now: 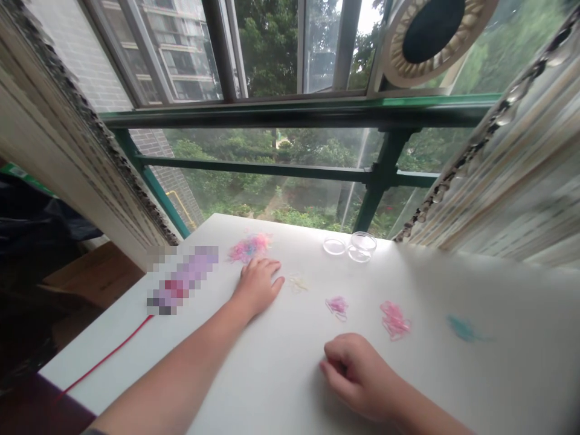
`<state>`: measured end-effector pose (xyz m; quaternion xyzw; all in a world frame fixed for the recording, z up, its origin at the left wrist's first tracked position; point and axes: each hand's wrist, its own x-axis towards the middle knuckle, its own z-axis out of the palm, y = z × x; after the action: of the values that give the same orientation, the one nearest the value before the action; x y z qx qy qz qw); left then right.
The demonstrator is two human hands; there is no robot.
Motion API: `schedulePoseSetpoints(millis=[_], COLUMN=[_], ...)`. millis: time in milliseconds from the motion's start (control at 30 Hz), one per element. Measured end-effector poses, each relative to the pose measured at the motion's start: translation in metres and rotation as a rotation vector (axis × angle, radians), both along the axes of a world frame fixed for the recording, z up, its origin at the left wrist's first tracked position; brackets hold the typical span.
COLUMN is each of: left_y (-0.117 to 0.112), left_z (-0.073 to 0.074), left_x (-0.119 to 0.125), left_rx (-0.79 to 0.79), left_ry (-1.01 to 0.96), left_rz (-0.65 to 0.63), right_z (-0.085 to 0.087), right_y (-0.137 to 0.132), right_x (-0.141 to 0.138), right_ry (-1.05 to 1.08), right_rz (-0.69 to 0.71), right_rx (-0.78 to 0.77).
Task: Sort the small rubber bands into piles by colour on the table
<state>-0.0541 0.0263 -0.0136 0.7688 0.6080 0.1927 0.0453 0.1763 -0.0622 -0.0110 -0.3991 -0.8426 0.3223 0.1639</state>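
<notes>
My left hand (260,284) lies palm down on the white table (272,374), fingers stretched out. Its fingertips reach the near edge of a mixed pile of small coloured rubber bands (250,246). Just right of that hand is a small group of pale yellow bands (297,283). My right hand (357,374) is curled closed at the front of the table; whatever its fingers may hold is hidden. Beyond it sits a little purple heap of bands (337,307), with a pink heap (395,320) and a teal heap (464,328) farther right.
A clear round container (362,248) and a clear round lid (334,246) stand at the table's back edge. On the left lies a blurred-out purple object (185,281) with a red cord (109,355). Curtains (521,187) flank the window and its green railing (290,113).
</notes>
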Motion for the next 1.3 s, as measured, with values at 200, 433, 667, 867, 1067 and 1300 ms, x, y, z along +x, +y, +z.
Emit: schedulePoseSetpoints(millis=[200,433,667,867,1067,1300], left_y=[-0.004,0.007,0.007,0.003,-0.02,-0.039], left_z=[0.006,0.007,0.008,0.008,0.012,0.016], left_x=[0.002,-0.011,-0.013,-0.007,0.012,0.028], left_rx=[0.015,-0.013,-0.028,0.074,0.109,0.073], left_ry=[-0.013,-0.058,-0.147,-0.238,-0.353,-0.467], left_rz=[-0.053,-0.007,0.053,-0.049,-0.435,-0.694], right_z=[0.0,-0.002,-0.003,-0.005,-0.005,-0.008], right_y=[0.001,0.001,0.001,0.002,0.001,0.002], right_x=[-0.001,-0.001,0.001,0.0,0.0,-0.003], right_ry=[0.03,0.064,0.084,0.087,0.155,0.371], right_rz=[-0.008,-0.011,-0.011,-0.022,-0.07,-0.265], right_rx=[0.014,0.012,0.003,0.012,-0.005,-0.058])
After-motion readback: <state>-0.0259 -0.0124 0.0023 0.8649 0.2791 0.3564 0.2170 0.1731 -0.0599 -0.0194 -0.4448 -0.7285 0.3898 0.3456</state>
